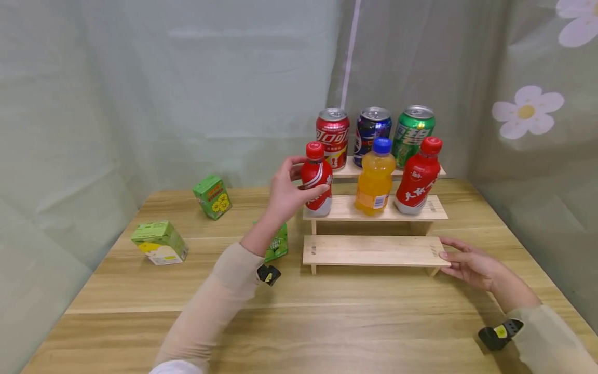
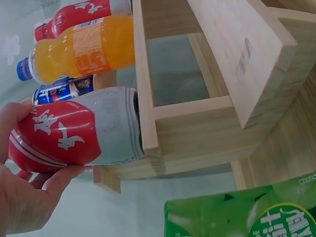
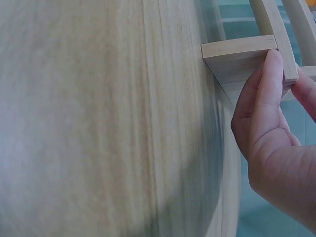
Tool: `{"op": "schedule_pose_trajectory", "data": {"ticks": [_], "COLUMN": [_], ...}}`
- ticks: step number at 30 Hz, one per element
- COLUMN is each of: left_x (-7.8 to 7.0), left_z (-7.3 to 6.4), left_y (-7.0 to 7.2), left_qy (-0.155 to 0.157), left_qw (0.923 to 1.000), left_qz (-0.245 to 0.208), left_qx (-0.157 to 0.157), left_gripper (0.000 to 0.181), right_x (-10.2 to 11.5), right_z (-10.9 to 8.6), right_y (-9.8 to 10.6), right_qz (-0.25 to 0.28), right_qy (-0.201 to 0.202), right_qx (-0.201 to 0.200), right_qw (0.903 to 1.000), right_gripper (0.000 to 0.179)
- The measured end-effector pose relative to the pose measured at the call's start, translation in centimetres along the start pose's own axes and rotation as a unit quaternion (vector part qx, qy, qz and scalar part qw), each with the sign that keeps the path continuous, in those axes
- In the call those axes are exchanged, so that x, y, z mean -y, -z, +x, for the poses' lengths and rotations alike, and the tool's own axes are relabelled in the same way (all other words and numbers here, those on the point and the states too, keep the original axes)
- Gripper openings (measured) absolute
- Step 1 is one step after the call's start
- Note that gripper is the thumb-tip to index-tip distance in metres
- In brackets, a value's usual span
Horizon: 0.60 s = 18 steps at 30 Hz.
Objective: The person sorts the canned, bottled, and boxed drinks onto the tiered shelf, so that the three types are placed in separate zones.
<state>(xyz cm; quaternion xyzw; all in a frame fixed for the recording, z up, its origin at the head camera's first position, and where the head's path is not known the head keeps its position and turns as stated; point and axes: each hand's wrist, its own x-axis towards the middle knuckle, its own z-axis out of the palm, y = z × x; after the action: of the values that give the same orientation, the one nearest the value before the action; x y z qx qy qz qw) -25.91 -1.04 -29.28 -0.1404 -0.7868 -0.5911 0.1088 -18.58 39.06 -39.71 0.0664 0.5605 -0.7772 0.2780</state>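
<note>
My left hand (image 1: 291, 189) grips a red-and-white bottle (image 1: 316, 182) with a red cap, its base at the left end of the middle step of a wooden tiered rack (image 1: 374, 250). In the left wrist view, thumb and fingers wrap the red part of that bottle (image 2: 59, 133). My right hand (image 1: 472, 265) pinches the right end of the lowest step, thumb above and fingers beneath. The right wrist view shows those fingers (image 3: 266, 94) at the board's corner. Beside the held bottle on the middle step stand an orange drink bottle (image 1: 374, 179) and another red bottle (image 1: 417, 179).
On the top step stand a red can (image 1: 333, 137), a dark blue can (image 1: 371, 132) and a green can (image 1: 414, 132). Left on the table (image 1: 233, 332) are two green drink cartons (image 1: 212, 197); a third carton (image 1: 277, 244) is partly behind my left forearm. A curtain (image 1: 224, 93) hangs behind.
</note>
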Motion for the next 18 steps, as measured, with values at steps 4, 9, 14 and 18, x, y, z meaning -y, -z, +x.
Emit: {"op": "schedule_pose_trajectory", "data": {"ticks": [4,9,14,18], "left_x": [0.0,0.1,0.2,0.3], "left_z": [0.1,0.4,0.8,1.0], "left_y": [-0.6,-1.3,-2.0,-2.4], "left_qy": [-0.004,-0.006,-0.014,-0.022], "left_qw": [1.0,0.9998,0.9995,0.9994], "left_qz": [0.002,-0.013,-0.024,-0.024], "left_qx": [0.006,0.01,0.016,0.011], "left_gripper": [0.064,0.064,0.064,0.064], "right_x": [0.0,-0.1,-0.2,-0.1], "right_z": [0.1,0.1,0.1,0.1], "right_y": [0.2,0.4,0.5,0.3], "right_qz": [0.01,0.014,0.009,0.008], "right_qy": [-0.001,0.0,0.001,-0.001], "right_qx": [0.012,0.015,0.004,-0.005], "right_qw": [0.9999,0.9998,0.9999,1.0], "right_gripper": [0.036,0.037,0.037,0.036]}}
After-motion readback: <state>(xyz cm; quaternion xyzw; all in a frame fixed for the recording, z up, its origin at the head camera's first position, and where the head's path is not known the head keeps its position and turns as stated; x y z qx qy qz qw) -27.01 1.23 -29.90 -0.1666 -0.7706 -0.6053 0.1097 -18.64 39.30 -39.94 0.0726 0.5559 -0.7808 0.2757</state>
